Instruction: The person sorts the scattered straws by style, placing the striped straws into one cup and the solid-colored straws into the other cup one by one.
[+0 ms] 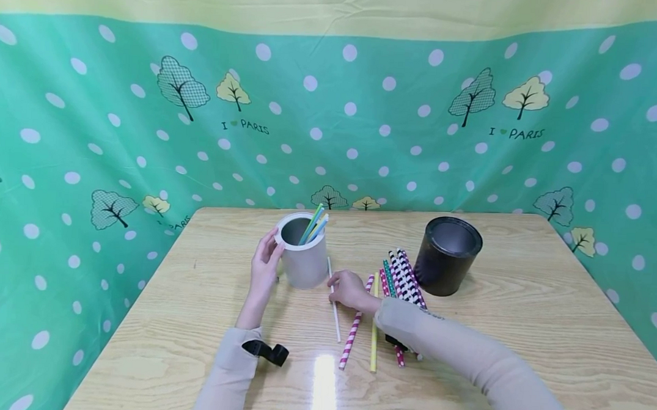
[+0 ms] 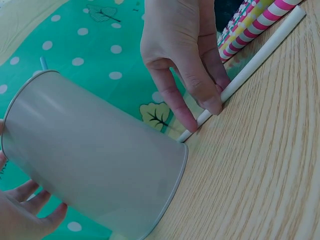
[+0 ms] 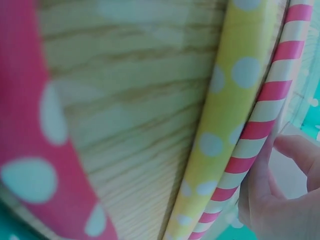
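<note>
A white can [image 1: 305,266] with several blue, green and orange straws [image 1: 315,226] stands at the table's back left. My left hand [image 1: 265,263] holds its left side near the rim; in the left wrist view fingertips touch the can [image 2: 95,150]. Just right of the can, a plain white straw [image 1: 336,318] lies on the table. My right hand [image 1: 352,290] pinches that straw [image 2: 265,52] between thumb and fingers, as the left wrist view shows. The right wrist view shows the right hand [image 3: 285,195] beside a pink-striped straw [image 3: 265,107].
Right of the white straw lie a pink-striped straw [image 1: 351,340], a yellow straw [image 1: 374,347] and a pile of patterned straws [image 1: 405,278], partly under the right forearm. A black can [image 1: 444,265] stands behind them to the right. A dotted green cloth [image 1: 364,139] hangs behind the table [image 1: 158,320].
</note>
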